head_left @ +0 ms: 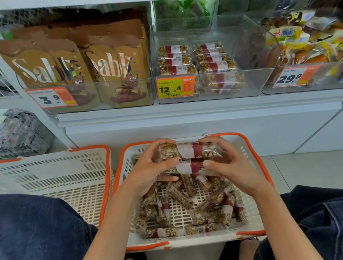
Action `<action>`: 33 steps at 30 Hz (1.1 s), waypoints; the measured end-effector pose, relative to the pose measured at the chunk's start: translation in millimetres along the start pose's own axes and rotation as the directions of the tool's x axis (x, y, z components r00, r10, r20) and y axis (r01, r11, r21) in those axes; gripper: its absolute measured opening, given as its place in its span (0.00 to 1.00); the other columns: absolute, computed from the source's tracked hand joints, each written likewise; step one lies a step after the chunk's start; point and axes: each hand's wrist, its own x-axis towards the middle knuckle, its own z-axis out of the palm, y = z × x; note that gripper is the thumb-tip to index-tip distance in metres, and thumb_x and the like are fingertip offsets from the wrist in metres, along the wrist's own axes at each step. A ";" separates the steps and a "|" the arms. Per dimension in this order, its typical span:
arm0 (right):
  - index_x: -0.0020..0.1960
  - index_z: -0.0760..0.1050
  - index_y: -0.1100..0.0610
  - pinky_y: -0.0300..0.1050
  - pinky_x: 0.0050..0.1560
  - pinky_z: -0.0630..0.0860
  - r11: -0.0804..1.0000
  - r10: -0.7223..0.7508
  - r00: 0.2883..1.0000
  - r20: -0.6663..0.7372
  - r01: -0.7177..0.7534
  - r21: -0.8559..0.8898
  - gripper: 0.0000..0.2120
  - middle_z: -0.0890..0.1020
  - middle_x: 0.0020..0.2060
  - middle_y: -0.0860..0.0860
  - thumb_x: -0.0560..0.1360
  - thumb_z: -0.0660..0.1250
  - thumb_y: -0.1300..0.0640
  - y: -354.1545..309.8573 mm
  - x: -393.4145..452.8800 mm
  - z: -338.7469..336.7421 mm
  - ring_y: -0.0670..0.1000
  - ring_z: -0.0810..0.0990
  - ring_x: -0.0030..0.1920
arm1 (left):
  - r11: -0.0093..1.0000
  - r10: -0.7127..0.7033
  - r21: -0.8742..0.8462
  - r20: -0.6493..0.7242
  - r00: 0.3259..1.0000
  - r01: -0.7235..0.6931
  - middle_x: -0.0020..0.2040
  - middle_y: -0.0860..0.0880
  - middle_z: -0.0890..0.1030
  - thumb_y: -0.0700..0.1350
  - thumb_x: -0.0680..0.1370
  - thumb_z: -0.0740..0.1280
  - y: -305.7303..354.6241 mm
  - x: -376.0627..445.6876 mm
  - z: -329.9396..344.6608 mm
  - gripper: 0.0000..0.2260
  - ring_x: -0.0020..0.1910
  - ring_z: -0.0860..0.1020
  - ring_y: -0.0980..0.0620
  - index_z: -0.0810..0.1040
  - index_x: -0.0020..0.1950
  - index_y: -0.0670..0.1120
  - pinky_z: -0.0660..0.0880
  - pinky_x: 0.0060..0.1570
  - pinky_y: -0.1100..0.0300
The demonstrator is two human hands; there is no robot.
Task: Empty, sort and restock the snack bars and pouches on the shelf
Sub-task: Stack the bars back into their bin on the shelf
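Observation:
Between both hands I hold a small stack of nut snack bars (189,157) with red-and-white labels, above the right white basket (245,146). My left hand (150,168) grips the stack's left end and my right hand (230,166) grips its right end. Several more loose bars (182,204) lie in that basket. On the shelf, a clear bin (206,96) holds two stacks of the same bars (197,61). Left of it, a clear bin holds brown Sable pouches (74,69).
An orange-rimmed white basket (55,175) stands at the left with nothing visible in it. A clear bin of mixed wrapped snacks (311,43) sits at the shelf's right. Grey packets (18,134) lie at the lower left. My knees in dark denim flank the baskets.

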 end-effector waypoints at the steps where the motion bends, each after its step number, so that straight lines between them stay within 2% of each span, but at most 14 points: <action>1: 0.61 0.74 0.55 0.44 0.51 0.79 0.999 -0.016 1.000 0.007 0.016 -0.034 0.23 0.80 0.53 0.45 0.67 0.72 0.64 -2.1 0.0 0.4 0.51 0.81 0.53 | 1.000 -0.004 -0.017 -0.002 1.000 0.004 0.63 0.37 0.72 0.43 0.65 0.75 0.6 0.9 -0.1 0.19 0.53 0.78 0.43 0.79 0.54 0.56 0.81 0.35 0.56; 3: 0.61 0.74 0.55 0.44 0.54 0.78 0.994 -0.044 0.999 0.017 0.046 -0.103 0.24 0.80 0.53 0.45 0.67 0.73 0.64 -4.0 0.9 0.4 0.51 0.80 0.56 | 0.999 -0.009 -0.032 0.011 1.000 0.009 0.61 0.39 0.74 0.41 0.65 0.74 4.2 2.3 -0.6 0.18 0.53 0.79 0.43 0.79 0.53 0.55 0.81 0.37 0.55; 6: 0.58 0.78 0.51 0.45 0.50 0.80 0.995 -0.057 0.998 -0.012 0.056 -0.079 0.22 0.81 0.53 0.47 0.66 0.73 0.65 -9.1 3.1 -1.4 0.52 0.81 0.54 | 0.999 -0.003 -0.034 0.062 0.998 0.005 0.52 0.46 0.79 0.36 0.67 0.72 17.2 6.1 -1.1 0.19 0.48 0.82 0.46 0.76 0.55 0.51 0.81 0.37 0.55; 8: 0.59 0.77 0.51 0.49 0.52 0.80 0.991 -0.094 0.995 -0.018 0.092 -0.092 0.22 0.81 0.54 0.51 0.67 0.74 0.65 -15.3 4.9 -3.1 0.54 0.81 0.55 | 1.000 0.001 -0.013 0.097 0.995 0.000 0.49 0.48 0.79 0.33 0.69 0.69 28.8 10.1 -1.5 0.18 0.46 0.82 0.47 0.73 0.56 0.49 0.82 0.38 0.54; 10: 0.61 0.76 0.55 0.50 0.56 0.78 0.984 -0.141 0.990 -0.008 0.139 -0.108 0.23 0.81 0.54 0.52 0.67 0.73 0.66 -25.2 6.7 -3.2 0.55 0.80 0.56 | 1.000 0.006 0.013 0.147 0.989 -0.007 0.50 0.48 0.78 0.34 0.69 0.69 42.2 15.1 -1.6 0.19 0.47 0.81 0.47 0.72 0.56 0.48 0.81 0.39 0.53; 11: 0.61 0.75 0.57 0.50 0.56 0.78 0.981 -0.151 0.989 -0.011 0.148 -0.125 0.24 0.81 0.52 0.49 0.67 0.73 0.66 -31.8 8.2 -3.1 0.53 0.80 0.55 | 1.000 0.006 0.022 0.170 0.985 -0.010 0.51 0.49 0.78 0.34 0.68 0.69 49.3 17.7 -1.5 0.19 0.48 0.81 0.47 0.71 0.56 0.48 0.81 0.40 0.52; 15: 0.59 0.75 0.55 0.45 0.47 0.81 0.957 -0.164 0.986 -0.019 0.154 -0.245 0.23 0.80 0.46 0.39 0.65 0.74 0.63 -62.1 17.9 -8.5 0.45 0.81 0.48 | 1.000 -0.006 0.023 0.238 0.971 0.000 0.51 0.50 0.80 0.33 0.69 0.68 76.9 31.8 0.3 0.19 0.50 0.81 0.45 0.69 0.56 0.47 0.82 0.43 0.50; 17: 0.55 0.78 0.53 0.43 0.44 0.80 0.953 -0.183 0.982 -0.038 0.168 -0.252 0.21 0.81 0.47 0.43 0.64 0.75 0.63 -75.2 22.8 -13.6 0.47 0.82 0.48 | 1.000 -0.017 0.025 0.266 0.964 0.010 0.53 0.47 0.80 0.32 0.70 0.67 88.5 40.7 3.5 0.19 0.51 0.81 0.43 0.69 0.56 0.47 0.81 0.44 0.47; 20: 0.51 0.80 0.55 0.47 0.41 0.82 0.963 -0.204 0.970 -0.132 0.175 -0.203 0.19 0.83 0.45 0.48 0.62 0.74 0.65 -91.0 29.5 -20.1 0.51 0.84 0.44 | 0.999 -0.010 0.048 0.299 0.954 -0.005 0.57 0.45 0.78 0.32 0.70 0.68 107.8 53.9 14.8 0.21 0.53 0.80 0.42 0.71 0.59 0.49 0.81 0.47 0.46; 23: 0.52 0.79 0.56 0.45 0.39 0.82 0.949 -0.264 0.933 -0.243 0.205 -0.241 0.19 0.84 0.42 0.48 0.63 0.73 0.68 -114.0 38.8 -35.5 0.51 0.84 0.41 | 0.985 0.040 0.150 0.266 0.963 -0.083 0.63 0.49 0.75 0.36 0.72 0.70 129.6 71.1 20.2 0.28 0.56 0.81 0.48 0.69 0.66 0.59 0.80 0.50 0.52; 25: 0.52 0.79 0.53 0.43 0.39 0.82 0.926 -0.329 0.883 -0.333 0.234 -0.296 0.18 0.84 0.43 0.50 0.66 0.73 0.69 -133.1 48.1 -56.9 0.51 0.84 0.41 | 0.901 0.087 0.400 0.212 0.973 -0.167 0.63 0.55 0.73 0.42 0.72 0.72 141.0 85.5 18.0 0.29 0.55 0.80 0.54 0.66 0.68 0.63 0.79 0.50 0.59; 27: 0.52 0.80 0.49 0.43 0.40 0.82 0.876 -0.414 0.801 -0.432 0.223 -0.428 0.18 0.83 0.47 0.52 0.68 0.74 0.68 -150.6 60.8 -83.8 0.51 0.83 0.44 | 0.761 0.182 0.608 0.134 0.974 -0.226 0.61 0.56 0.73 0.44 0.73 0.73 142.9 101.5 14.0 0.25 0.54 0.79 0.56 0.69 0.65 0.59 0.77 0.49 0.64; 30: 0.55 0.78 0.47 0.48 0.46 0.81 0.740 -0.513 0.699 -0.499 0.065 -0.669 0.18 0.81 0.53 0.49 0.69 0.75 0.62 -165.7 95.2 -118.6 0.49 0.81 0.50 | 0.690 0.297 0.680 0.049 0.954 -0.250 0.53 0.55 0.77 0.43 0.75 0.71 130.5 120.5 6.0 0.11 0.51 0.78 0.56 0.76 0.54 0.53 0.75 0.45 0.65; 33: 0.57 0.77 0.49 0.33 0.47 0.74 0.608 -0.575 0.649 -0.498 -0.068 -0.791 0.18 0.80 0.55 0.49 0.70 0.74 0.60 -167.0 148.7 -134.9 0.48 0.76 0.52 | 0.604 0.274 0.765 0.066 0.959 -0.225 0.51 0.56 0.78 0.42 0.75 0.70 116.6 131.8 0.1 0.09 0.50 0.78 0.58 0.76 0.49 0.56 0.77 0.52 0.57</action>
